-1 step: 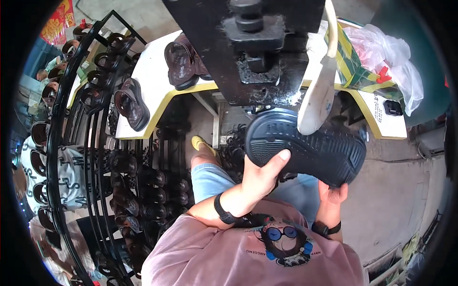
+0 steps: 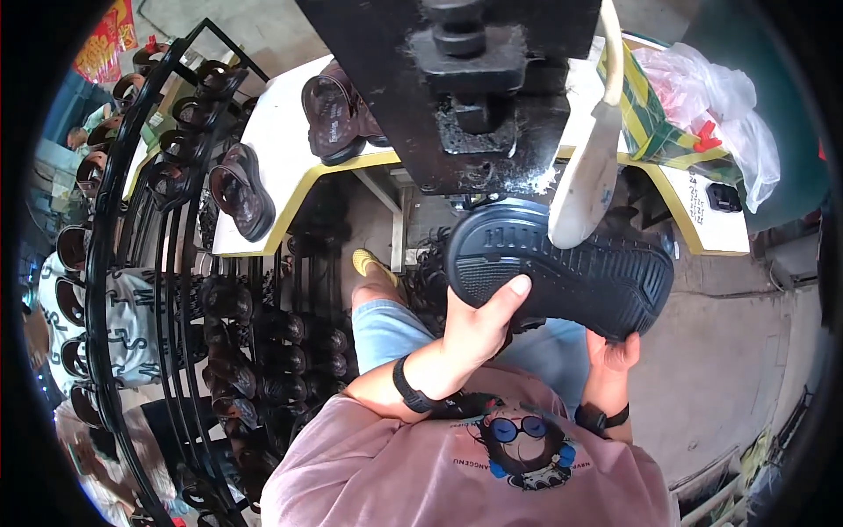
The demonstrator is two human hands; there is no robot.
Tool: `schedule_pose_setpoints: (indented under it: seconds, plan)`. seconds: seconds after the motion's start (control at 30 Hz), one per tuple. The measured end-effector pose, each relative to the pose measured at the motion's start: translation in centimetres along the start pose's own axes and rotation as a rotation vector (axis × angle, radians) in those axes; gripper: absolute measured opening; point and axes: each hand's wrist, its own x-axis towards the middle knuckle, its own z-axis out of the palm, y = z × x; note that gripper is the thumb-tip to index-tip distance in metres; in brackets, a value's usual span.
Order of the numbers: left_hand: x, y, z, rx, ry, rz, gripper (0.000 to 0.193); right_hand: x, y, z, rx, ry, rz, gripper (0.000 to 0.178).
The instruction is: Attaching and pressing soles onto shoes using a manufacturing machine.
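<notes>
A black slipper [image 2: 580,281] is held sole up, its ridged tread showing, below a dark machine head. My left hand [image 2: 474,329] is closed on its left end, with the thumb lying across the sole and the other fingers hidden beneath. At the right end, my right hand [image 2: 612,358] grips the near edge, fingertips curled and partly hidden. A pale, flat, tongue-shaped lever [image 2: 584,180] hangs beside the machine head [image 2: 474,88] and overlaps the far edge of the sole. Whether it touches the slipper I cannot tell.
A white, yellow-edged table [image 2: 281,132] curves around the machine, with brown slippers [image 2: 241,193] on its left side. Right of the machine are a striped bag [image 2: 654,123], clear plastic bags [image 2: 729,97] and a small black object [image 2: 724,198]. Black racks [image 2: 110,263] of slippers stand at left.
The slipper's left end and my left hand have shifted very slightly left. Both hands keep their grip.
</notes>
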Motion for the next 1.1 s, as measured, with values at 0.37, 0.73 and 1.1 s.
schedule_pose_setpoints:
  seconds: [0.37, 0.73, 1.1]
  plan:
    - [-0.3, 1.1, -9.0, -0.306, 0.077, 0.058, 0.058, 4.2, 4.0, 4.3, -0.030, -0.291, 0.106, 0.069]
    - [2.9, 13.8, -15.1, 0.119, -0.058, 0.341, 0.104, 4.0, 10.0, 12.2, 0.030, -0.264, 0.303, 0.065]
    - [3.6, 12.7, -9.6, 0.988, -0.261, 0.128, 0.055, 6.4, 8.5, 16.4, -0.433, -0.436, 0.228, 0.051]
